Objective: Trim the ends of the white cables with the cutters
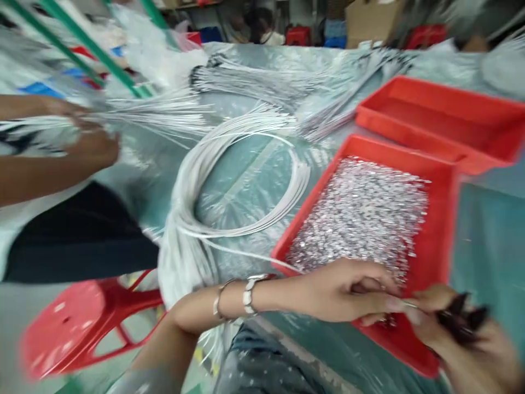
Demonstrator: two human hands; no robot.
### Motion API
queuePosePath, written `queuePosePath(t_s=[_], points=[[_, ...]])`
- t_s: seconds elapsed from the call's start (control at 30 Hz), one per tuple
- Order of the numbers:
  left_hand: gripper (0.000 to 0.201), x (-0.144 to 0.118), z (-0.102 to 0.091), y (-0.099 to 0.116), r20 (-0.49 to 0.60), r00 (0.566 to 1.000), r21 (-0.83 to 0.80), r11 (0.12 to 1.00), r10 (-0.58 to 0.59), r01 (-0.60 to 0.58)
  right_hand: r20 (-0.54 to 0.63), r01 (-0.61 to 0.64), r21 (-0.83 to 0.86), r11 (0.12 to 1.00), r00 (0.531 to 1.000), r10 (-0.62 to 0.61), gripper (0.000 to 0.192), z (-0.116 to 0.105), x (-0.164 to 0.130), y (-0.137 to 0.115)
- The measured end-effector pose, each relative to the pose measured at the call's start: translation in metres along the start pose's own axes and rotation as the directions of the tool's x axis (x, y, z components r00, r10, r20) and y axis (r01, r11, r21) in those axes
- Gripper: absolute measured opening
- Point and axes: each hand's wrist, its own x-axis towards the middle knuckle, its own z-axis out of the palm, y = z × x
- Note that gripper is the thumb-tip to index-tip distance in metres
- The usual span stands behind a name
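Table (488,241): coiled white cable (184,191) beside a red tray (438,230). Left hand (344,290) and right hand (441,335) meet over the tray's near end, right gripping a dark object (459,320) (blurred), both pinching a slender item (410,304); silvery pieces (361,213) lie inside the tray.

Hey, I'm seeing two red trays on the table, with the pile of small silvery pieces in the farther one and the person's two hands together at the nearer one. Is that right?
Not quite: the small silvery pieces are in the nearer red tray, where the left hand and right hand are, not in the farther red tray. The head view shows it.
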Motion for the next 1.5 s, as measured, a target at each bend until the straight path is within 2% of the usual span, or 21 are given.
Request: queuePosePath(t_s=[0.07, 0.13, 0.23, 0.4, 0.63, 0.87, 1.03, 1.23, 1.33, 1.4, 1.5], points=[[0.014, 0.0, 0.002, 0.004, -0.055, 0.997, 0.049, 0.997, -0.058, 0.061, 0.046, -0.043, 0.132, 0.99, 0.998, 0.037, 0.021, 0.01, 0.001, -0.013], [0.017, 0.0, 0.002, 0.005, -0.081, 0.992, 0.103, 0.989, -0.1, 0.108, 0.082, -0.054, 0.138, 0.989, 0.996, 0.043, 0.022, 0.016, 0.005, -0.025], [0.02, -0.001, 0.002, 0.004, -0.061, 0.989, 0.142, 0.979, -0.137, 0.144, 0.129, -0.088, 0.164, 0.983, 0.989, 0.067, 0.02, 0.018, 0.007, -0.037], [0.023, -0.004, 0.003, 0.002, -0.053, 0.984, 0.155, 0.972, -0.171, 0.177, 0.173, -0.089, 0.164, 0.982, 0.983, 0.06, 0.02, 0.016, 0.004, -0.04], [0.025, -0.006, 0.003, 0.0, -0.065, 0.987, 0.171, 0.973, -0.147, 0.156, 0.18, -0.099, 0.176, 0.979, 0.981, 0.067, 0.018, 0.017, 0.005, -0.039], [0.024, -0.007, 0.004, 0.0, -0.105, 0.983, 0.198, 0.966, -0.148, 0.166, 0.204, -0.043, 0.144, 0.989, 0.979, 0.013, 0.009, 0.013, 0.007, -0.043], [0.024, -0.006, 0.005, 0.002, -0.111, 0.981, 0.212, 0.961, -0.158, 0.178, 0.228, 0.006, 0.139, 0.99, 0.973, -0.038, 0.011, 0.01, 0.009, -0.037], [0.024, -0.006, 0.008, 0.001, -0.157, 0.982, 0.266, 0.953, -0.103, 0.142, 0.205, 0.043, 0.09, 0.995, 0.977, -0.06, 0.01, 0.011, 0.007, -0.034], [0.025, -0.009, 0.008, 0.0, -0.167, 0.983, 0.26, 0.959, -0.072, 0.114, 0.206, 0.107, -0.006, 0.994, 0.973, -0.104, 0.008, 0.012, 0.006, -0.034], [0.025, -0.01, 0.007, -0.001, -0.169, 0.984, 0.249, 0.964, -0.054, 0.095, 0.236, 0.173, -0.081, 0.982, 0.96, -0.149, 0.007, 0.013, 0.005, -0.035], [0.026, -0.009, 0.006, -0.004, -0.16, 0.987, 0.24, 0.968, -0.031, 0.069, 0.354, 0.221, -0.112, 0.969, 0.92, -0.169, 0.005, 0.015, 0.005, -0.036]])
